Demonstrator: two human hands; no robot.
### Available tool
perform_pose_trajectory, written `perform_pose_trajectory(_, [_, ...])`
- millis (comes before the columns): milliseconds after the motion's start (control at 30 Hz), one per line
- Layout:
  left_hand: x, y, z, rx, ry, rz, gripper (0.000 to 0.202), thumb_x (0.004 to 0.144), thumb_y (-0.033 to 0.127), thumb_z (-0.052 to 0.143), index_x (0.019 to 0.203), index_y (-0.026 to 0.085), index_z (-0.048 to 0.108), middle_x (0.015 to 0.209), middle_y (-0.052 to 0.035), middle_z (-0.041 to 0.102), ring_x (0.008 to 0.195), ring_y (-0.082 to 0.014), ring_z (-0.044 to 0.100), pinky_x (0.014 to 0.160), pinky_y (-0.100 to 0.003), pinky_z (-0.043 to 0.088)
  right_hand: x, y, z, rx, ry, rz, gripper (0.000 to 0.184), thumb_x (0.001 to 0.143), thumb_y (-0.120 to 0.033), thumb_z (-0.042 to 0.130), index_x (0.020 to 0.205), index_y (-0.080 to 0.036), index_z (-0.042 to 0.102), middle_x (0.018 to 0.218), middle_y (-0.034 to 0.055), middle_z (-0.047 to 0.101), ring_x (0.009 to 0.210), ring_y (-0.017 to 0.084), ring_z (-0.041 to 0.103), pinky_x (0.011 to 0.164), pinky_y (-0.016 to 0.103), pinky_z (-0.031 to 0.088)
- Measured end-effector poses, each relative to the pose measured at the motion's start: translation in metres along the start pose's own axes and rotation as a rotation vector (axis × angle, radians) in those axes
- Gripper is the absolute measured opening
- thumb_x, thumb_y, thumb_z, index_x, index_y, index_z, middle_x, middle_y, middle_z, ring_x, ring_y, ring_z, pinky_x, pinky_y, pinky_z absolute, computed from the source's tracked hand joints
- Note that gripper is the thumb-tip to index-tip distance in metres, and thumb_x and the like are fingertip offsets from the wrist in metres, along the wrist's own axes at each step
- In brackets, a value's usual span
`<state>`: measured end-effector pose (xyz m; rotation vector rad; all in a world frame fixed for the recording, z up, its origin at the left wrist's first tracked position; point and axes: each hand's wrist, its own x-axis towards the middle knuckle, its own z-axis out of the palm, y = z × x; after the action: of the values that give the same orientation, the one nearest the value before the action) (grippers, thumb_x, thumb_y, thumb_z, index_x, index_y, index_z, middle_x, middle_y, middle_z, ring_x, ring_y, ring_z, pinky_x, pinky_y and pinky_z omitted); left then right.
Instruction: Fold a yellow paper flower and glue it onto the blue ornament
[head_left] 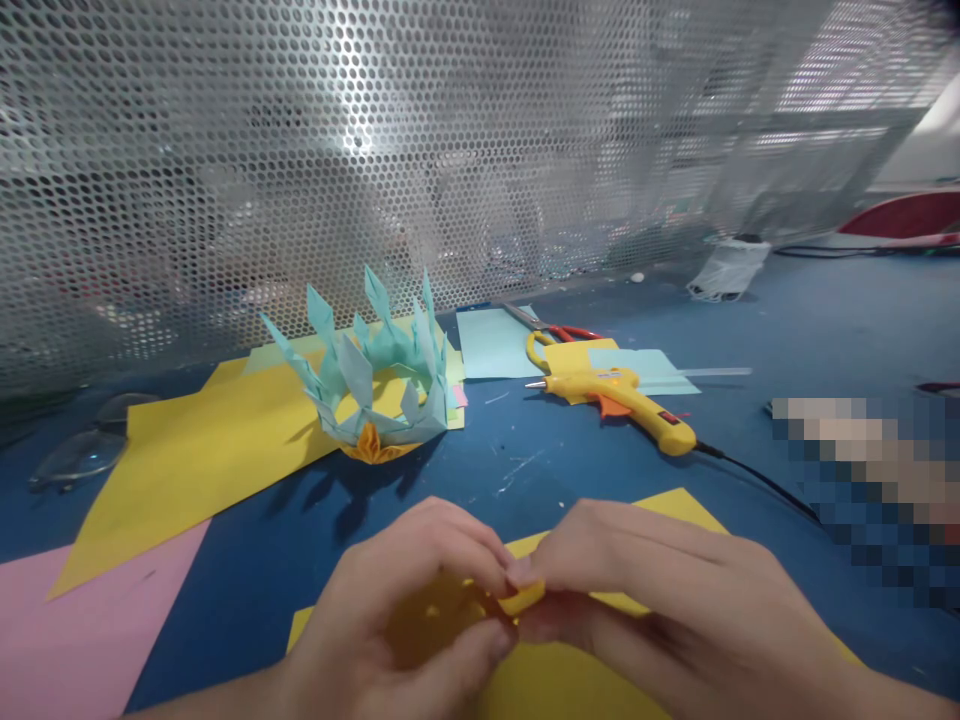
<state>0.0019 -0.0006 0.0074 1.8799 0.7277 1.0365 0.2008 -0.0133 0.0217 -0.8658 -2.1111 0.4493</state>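
Observation:
Both hands meet low in the middle of the view, over a yellow sheet of paper [570,680]. Between their fingertips is a small folded piece of yellow paper [523,600]. My left hand [405,590] pinches it from the left, fingers curled. From the right, my right hand [660,590] grips it with thumb and fingers. Much of the piece is hidden by the fingers. Beyond my left hand stands a light-blue folded paper crown [360,395] with pointed tips and an orange paper ornament [370,445] at its front.
A yellow glue gun [622,395] with a black cord lies beyond my right hand, near scissors [559,330] and light-blue paper [495,345]. Yellow paper [202,430], pink paper [90,630] and glasses [82,455] lie left. A perforated metal panel [375,150] rises behind.

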Motion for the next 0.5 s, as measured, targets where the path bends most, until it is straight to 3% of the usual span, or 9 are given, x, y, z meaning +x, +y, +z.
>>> perform_pose_trajectory(100, [0.001, 0.000, 0.002, -0.074, -0.014, -0.094, 0.014, 0.079, 0.008, 0.059, 0.084, 0.021, 0.062, 0.082, -0.0006, 0.065, 0.074, -0.0152, 0.065, 0.068, -0.025, 0.054, 0.000, 0.001, 0.002, 0.032, -0.028, 0.083, 0.018, 0.083, -0.005, 0.063, 0.090, -0.022, 0.068, 0.073, -0.0049, 0.073, 0.064, 0.006, 0.068, 0.065, 0.009, 0.052])
perform_pose_trajectory(333, [0.000, -0.001, 0.000, -0.013, -0.005, -0.370, 0.004, 0.081, 0.017, 0.058, 0.079, 0.020, 0.061, 0.083, -0.0023, 0.069, 0.080, -0.0193, 0.065, 0.073, -0.030, 0.052, 0.003, 0.005, 0.013, 0.146, 0.053, 0.150, 0.022, 0.078, -0.005, 0.060, 0.090, -0.021, 0.071, 0.069, -0.0019, 0.071, 0.061, 0.009, 0.065, 0.060, 0.013, 0.052])
perform_pose_trajectory(500, [0.001, -0.002, 0.001, -0.178, 0.036, -0.517, 0.002, 0.079, 0.019, 0.063, 0.078, 0.020, 0.063, 0.081, 0.0003, 0.068, 0.077, -0.0154, 0.064, 0.067, -0.022, 0.049, 0.000, 0.007, 0.024, 0.178, 0.105, 0.313, 0.019, 0.071, -0.006, 0.058, 0.071, -0.023, 0.067, 0.062, -0.0059, 0.066, 0.056, 0.007, 0.061, 0.057, 0.013, 0.049])
